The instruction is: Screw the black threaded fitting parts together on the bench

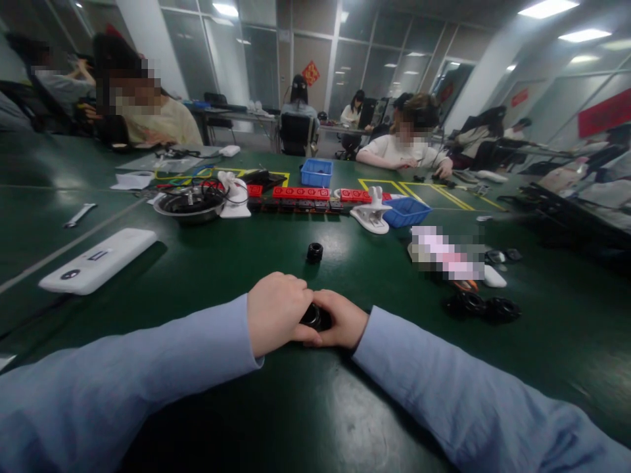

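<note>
Both hands meet at the middle of the green table (pixel 207 394), around a black round part (pixel 311 316) with a ring-shaped, shiny centre. My left hand (pixel 280 310) closes on it from the left, knuckles up. From the right, my right hand (pixel 341 319) grips the same part between thumb and fingers. Much of the part is hidden by the fingers. Just beyond the hands stands a smaller black ring-shaped piece (pixel 314 252), touched by neither. Off to the right lie two more black round pieces (pixel 468 304), side by side.
A white power bank-like box (pixel 98 261) lies left, near a wrench (pixel 79 215). Farther back are a metal bowl (pixel 190 209), red power strips (pixel 300 193), a white clip stand (pixel 372 217) and blue bins (pixel 316 172). Several people sit around.
</note>
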`<state>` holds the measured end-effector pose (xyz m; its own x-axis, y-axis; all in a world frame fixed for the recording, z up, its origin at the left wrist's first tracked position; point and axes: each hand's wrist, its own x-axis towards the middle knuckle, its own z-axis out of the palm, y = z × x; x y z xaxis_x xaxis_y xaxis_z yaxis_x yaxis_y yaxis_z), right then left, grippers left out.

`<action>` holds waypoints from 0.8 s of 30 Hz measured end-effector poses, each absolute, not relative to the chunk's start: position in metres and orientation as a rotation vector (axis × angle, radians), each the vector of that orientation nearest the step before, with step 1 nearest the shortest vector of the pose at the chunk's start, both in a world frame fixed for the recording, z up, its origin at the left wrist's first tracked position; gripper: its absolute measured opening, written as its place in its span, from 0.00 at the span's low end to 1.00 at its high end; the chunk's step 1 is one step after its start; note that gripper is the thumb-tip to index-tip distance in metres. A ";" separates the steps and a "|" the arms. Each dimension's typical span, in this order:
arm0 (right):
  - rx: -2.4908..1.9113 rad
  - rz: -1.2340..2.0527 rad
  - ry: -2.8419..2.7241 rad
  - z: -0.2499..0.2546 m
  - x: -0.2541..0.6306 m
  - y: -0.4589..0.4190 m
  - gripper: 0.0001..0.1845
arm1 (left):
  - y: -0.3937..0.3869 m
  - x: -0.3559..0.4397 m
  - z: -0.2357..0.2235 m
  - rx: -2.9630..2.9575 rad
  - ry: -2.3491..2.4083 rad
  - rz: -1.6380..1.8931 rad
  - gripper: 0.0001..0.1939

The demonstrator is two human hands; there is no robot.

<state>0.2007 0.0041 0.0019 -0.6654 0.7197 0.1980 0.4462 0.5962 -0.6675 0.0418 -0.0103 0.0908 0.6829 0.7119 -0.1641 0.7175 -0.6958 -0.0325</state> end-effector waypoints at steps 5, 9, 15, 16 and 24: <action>-0.978 0.779 -2.398 0.003 0.202 0.003 0.23 | -0.012 0.042 0.088 2.879 1.221 -0.190 0.25; -1.008 0.717 -2.428 0.000 0.200 0.005 0.23 | -0.014 0.043 0.086 2.880 1.254 -0.159 0.25; -1.185 0.480 -2.632 0.027 0.206 -0.010 0.40 | -0.017 0.046 0.083 2.893 1.316 -0.152 0.20; -1.264 0.392 -2.666 0.040 0.215 -0.015 0.47 | -0.016 0.047 0.084 2.873 1.325 -0.177 0.20; -1.691 0.344 -2.177 0.148 0.393 0.027 0.31 | -0.009 0.032 0.050 2.749 1.375 -0.059 0.15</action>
